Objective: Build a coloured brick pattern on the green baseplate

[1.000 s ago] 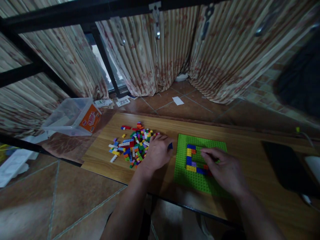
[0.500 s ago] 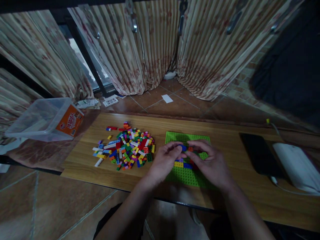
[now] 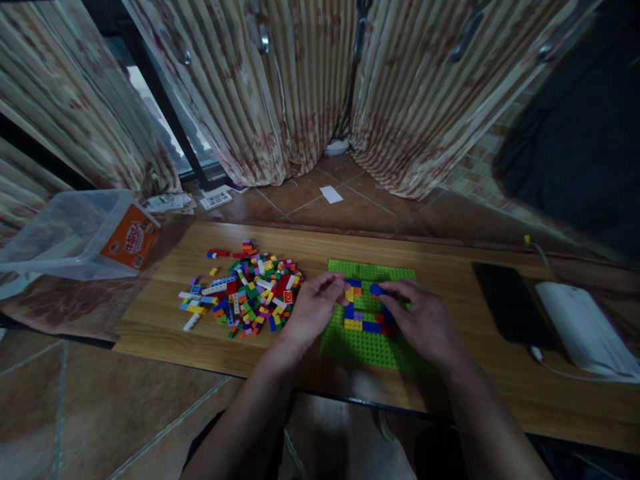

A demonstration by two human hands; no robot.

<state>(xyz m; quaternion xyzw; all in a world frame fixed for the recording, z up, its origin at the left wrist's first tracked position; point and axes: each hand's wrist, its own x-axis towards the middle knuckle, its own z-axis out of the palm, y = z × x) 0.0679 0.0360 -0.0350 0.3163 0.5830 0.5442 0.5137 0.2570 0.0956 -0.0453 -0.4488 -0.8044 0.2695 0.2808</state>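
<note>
A blue toy brick (image 3: 377, 289) is pinched between the thumb and fingers of my right hand (image 3: 420, 313), above the green baseplate (image 3: 370, 353). My left hand (image 3: 315, 308) is at the plate's left side, its fingers closed together by a yellow brick (image 3: 349, 294); whatever they hold, if anything, is hidden. On the plate, a low outline of coloured bricks includes a yellow brick (image 3: 353, 325) and a blue brick (image 3: 371, 327) in its near row. My right hand covers part of its right side.
Left of the plate, a heap of loose coloured bricks (image 3: 257, 300) lies on the wooden table (image 3: 295, 363). A clear plastic box (image 3: 75, 233) with an orange label stands beyond the left end. To the right are a black phone (image 3: 513, 307) and a white device (image 3: 583, 330) with a cable.
My hands have moved apart. The blue brick stays in my right hand, while my left hand has shifted left, uncovering more of the bricks on the plate. The view has shifted slightly.
</note>
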